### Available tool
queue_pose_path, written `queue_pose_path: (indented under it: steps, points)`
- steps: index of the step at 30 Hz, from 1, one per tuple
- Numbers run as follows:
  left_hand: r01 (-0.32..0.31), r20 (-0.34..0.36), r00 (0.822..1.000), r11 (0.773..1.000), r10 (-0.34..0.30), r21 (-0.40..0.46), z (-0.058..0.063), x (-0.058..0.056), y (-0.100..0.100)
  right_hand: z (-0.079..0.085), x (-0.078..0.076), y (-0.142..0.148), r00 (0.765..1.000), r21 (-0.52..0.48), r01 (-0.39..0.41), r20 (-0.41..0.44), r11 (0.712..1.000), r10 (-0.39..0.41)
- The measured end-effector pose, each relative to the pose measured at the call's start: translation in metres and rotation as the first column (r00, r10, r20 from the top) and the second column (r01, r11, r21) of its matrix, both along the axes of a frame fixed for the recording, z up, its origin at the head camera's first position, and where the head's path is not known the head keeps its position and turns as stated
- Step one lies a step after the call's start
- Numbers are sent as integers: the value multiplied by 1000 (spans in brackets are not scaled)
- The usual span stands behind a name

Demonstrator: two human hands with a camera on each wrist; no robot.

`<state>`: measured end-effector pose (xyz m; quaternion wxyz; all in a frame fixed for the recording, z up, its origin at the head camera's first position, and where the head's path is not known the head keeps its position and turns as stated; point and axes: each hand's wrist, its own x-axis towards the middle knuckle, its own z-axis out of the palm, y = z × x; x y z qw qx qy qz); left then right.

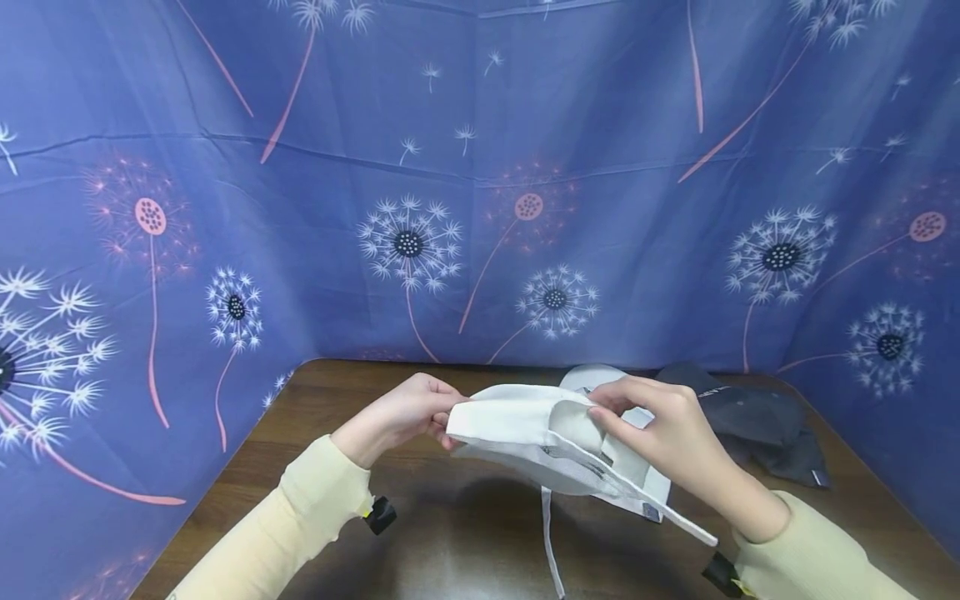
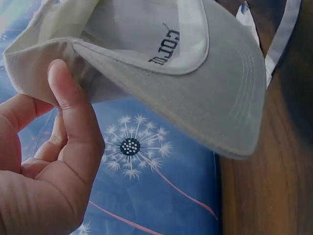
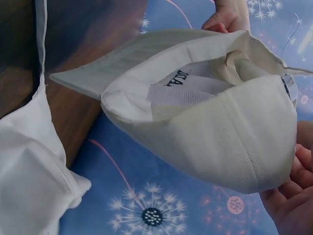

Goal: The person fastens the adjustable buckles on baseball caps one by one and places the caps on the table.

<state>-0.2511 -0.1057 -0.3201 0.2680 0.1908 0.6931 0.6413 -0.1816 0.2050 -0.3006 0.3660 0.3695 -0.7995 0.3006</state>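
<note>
A white baseball cap (image 1: 502,417) is held up over the table between both hands, its opening tilted so the inside shows. My left hand (image 1: 420,412) pinches the cap's side; in the left wrist view the left thumb (image 2: 68,83) presses on its band, near the grey-looking brim (image 2: 220,98). Dark letters (image 2: 165,47) show on the inner side of the front. My right hand (image 1: 667,425) grips the cap at its other end, thumb by the edge of the opening. In the right wrist view, right fingers (image 3: 298,171) lie behind the crown (image 3: 234,137), partly hidden by it.
Dark caps (image 1: 757,417) lie at the table's back right. Another white cap (image 1: 592,375) sits behind the right hand. White cloth (image 3: 29,181) with a long thin strap (image 1: 551,537) lies nearby. A blue dandelion-print curtain (image 1: 465,208) encloses the brown wooden table (image 1: 330,400).
</note>
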Motion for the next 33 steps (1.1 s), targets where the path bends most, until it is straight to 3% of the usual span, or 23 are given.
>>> queue_pose_path:
  steps: [8,14,21,25,27,28,29,31,33]
  points:
    - [-24,24,999,999,25,-28,-11,-2,-7,-5,-13,-7,992,3,22,126,1000,-23]
    - [-53,39,998,998,54,-24,-18,-5,-9,-10,-20,-9,961,-28,59,274,998,-49]
    - [-128,-54,991,991,126,-42,-10,-6,-11,-9,-28,-10,941,-20,84,332,996,-73]
    - [-232,-167,963,967,213,-104,-2,-4,-11,-7,-31,-11,928,-11,99,362,995,-89]
    - [-312,-297,919,938,259,-148,3,0,-11,-6,-33,-11,922,-3,107,375,994,-98]
    - [-354,-378,884,922,275,-159,6,1,-10,-5,-34,-12,920,2,110,379,994,-103]
    - [-397,-468,837,903,284,-163,9,4,-8,-4,-34,-13,918,4,112,382,994,-105]
    - [-480,-645,710,865,284,-148,15,9,-3,-2,-36,-13,916,8,113,387,994,-107]
    - [-522,-790,558,847,253,-98,19,13,4,-1,-37,-14,913,9,110,395,994,-105]
